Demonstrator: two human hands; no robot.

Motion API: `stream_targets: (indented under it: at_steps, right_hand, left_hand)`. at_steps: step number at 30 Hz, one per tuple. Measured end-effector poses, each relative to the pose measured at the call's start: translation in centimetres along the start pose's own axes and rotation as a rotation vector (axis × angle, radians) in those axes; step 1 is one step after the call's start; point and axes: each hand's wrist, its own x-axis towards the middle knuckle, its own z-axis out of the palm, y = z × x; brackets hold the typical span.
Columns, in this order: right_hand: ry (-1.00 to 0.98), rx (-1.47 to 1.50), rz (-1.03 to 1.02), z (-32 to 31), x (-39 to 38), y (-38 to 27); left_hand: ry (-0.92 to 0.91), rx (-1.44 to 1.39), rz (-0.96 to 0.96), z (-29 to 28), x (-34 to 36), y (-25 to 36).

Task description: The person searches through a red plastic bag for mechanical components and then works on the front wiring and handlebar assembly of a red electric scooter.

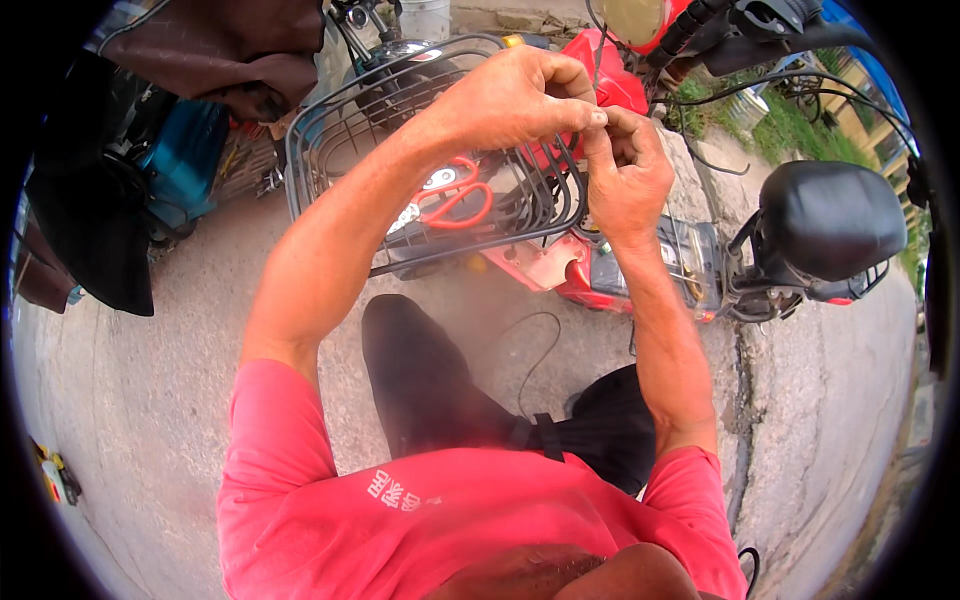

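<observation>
My left hand (515,100) and my right hand (630,175) meet at their fingertips above the far right side of a black wire basket (390,262). Both are closed in a pinch around a thin dark wire (598,62), which rises from between the fingertips; its end is hidden by them. Inside the basket, below my left wrist, lies a pair of scissors (460,212) with red-orange handles. Under and beyond my hands is the red body (610,85) of a scooter that carries the basket.
To the right is the scooter's black seat (832,220), with an opened compartment (690,262) before it. Black cables (790,78) hang at upper right. A teal box (185,155) and a brown cover (215,50) are at upper left. A loose wire (545,350) hangs by my legs.
</observation>
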Motion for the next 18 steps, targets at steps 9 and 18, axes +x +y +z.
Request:
stream_targets:
  at_steps: [9,18]
  right_hand:
    - [0.000,0.432,0.531,-0.7,-0.1,-0.9]
    - [-0.060,0.544,0.825,-1.6,0.6,0.0]
  left_hand:
    - [0.043,-0.150,-0.142,1.4,0.7,-2.0]
    - [-0.117,-0.397,-0.174,2.3,0.9,-2.4]
